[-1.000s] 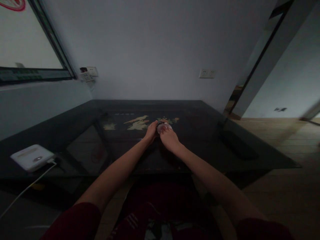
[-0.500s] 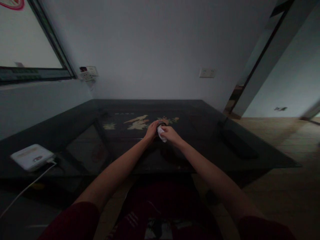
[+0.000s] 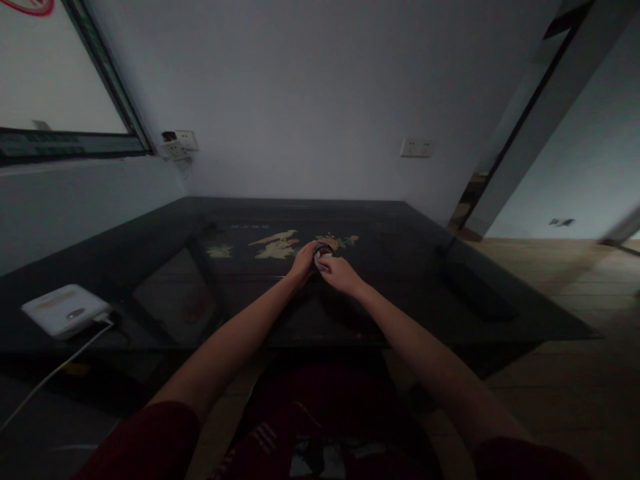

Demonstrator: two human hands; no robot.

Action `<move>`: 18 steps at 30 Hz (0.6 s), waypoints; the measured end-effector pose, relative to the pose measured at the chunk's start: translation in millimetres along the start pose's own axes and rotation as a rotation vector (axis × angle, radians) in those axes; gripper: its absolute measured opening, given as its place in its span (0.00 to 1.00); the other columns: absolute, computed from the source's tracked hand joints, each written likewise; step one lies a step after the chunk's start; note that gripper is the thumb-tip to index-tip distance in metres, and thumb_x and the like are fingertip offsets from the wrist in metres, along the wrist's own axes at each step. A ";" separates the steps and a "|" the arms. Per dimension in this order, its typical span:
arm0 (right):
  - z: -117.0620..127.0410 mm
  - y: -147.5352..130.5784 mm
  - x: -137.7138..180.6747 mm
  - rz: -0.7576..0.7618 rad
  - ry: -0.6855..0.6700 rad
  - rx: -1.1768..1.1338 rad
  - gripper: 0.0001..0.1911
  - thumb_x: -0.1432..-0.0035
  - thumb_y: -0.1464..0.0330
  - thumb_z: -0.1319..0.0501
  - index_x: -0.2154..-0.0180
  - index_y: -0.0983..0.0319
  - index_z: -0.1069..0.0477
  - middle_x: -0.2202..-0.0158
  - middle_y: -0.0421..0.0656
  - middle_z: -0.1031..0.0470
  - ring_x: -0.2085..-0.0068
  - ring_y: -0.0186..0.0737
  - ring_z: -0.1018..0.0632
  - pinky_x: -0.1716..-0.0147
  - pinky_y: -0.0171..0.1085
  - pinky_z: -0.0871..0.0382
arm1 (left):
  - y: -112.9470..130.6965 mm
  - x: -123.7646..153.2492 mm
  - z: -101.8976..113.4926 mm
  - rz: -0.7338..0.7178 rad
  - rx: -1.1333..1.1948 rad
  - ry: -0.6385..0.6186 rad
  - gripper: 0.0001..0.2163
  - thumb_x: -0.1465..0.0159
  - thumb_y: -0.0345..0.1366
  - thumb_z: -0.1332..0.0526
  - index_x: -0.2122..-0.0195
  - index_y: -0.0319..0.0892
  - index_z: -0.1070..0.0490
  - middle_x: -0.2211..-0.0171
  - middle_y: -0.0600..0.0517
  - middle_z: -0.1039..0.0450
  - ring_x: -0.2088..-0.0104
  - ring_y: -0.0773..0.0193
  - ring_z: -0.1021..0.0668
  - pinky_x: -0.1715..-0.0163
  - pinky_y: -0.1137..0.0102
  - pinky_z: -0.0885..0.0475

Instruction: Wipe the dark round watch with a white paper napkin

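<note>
Over the middle of the dark table, my left hand (image 3: 302,260) is closed around the side of a small dark cup-like object (image 3: 324,247). Its round rim faces me. My right hand (image 3: 341,273) pinches a crumpled white tissue or cloth (image 3: 319,262) at the opening of that object, and its fingertips reach the rim. Only a little of the white material shows between the two hands. Fingers hide most of the object's body, so its exact kind is unclear.
The glossy dark table (image 3: 350,209) bears a bird-and-flower picture (image 3: 275,247). A white box (image 3: 67,311) with a white cable (image 3: 55,373) stands at left. A long black object (image 3: 477,293) lies at right. Wall sockets (image 3: 416,148) are behind.
The white tissue hung below my right fingers before; now less of it shows, gathered at the opening. My right hand has shifted slightly left and down. My left hand keeps its hold.
</note>
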State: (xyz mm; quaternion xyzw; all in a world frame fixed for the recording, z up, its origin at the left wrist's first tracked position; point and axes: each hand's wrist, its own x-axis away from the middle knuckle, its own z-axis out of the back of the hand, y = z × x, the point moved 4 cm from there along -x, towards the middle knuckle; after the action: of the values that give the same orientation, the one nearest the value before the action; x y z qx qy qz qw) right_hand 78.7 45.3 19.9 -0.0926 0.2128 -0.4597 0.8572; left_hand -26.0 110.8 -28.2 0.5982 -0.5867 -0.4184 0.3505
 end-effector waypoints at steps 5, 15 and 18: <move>-1.4 -13.2 2.9 0.046 -0.001 0.415 0.19 0.40 0.78 0.51 0.50 0.68 0.29 0.51 0.56 0.24 0.51 0.47 0.25 0.53 0.39 0.34 | -4.4 -4.4 2.6 -0.008 -0.046 -0.017 0.14 0.39 0.44 0.41 0.61 0.39 0.24 0.67 0.49 0.22 0.70 0.64 0.22 0.69 0.72 0.29; -7.7 -12.7 2.1 0.077 -0.018 0.484 0.21 0.38 0.79 0.54 0.47 0.73 0.31 0.48 0.58 0.26 0.44 0.46 0.28 0.41 0.42 0.42 | -7.4 -7.6 3.6 0.042 -0.005 0.038 0.15 0.40 0.46 0.40 0.63 0.39 0.25 0.72 0.50 0.24 0.74 0.66 0.25 0.72 0.72 0.32; -2.3 -12.8 6.3 0.011 0.004 0.358 0.20 0.40 0.78 0.52 0.50 0.68 0.29 0.51 0.55 0.24 0.48 0.47 0.25 0.49 0.40 0.36 | -5.6 -4.7 3.1 0.041 -0.042 0.023 0.15 0.40 0.47 0.39 0.63 0.39 0.25 0.72 0.50 0.24 0.75 0.66 0.25 0.73 0.73 0.32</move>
State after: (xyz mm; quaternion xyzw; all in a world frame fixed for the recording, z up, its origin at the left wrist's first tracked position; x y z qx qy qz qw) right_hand 71.1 33.0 20.7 0.0637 0.1297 -0.4856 0.8622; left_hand -26.3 116.1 -34.2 0.5836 -0.5857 -0.4163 0.3783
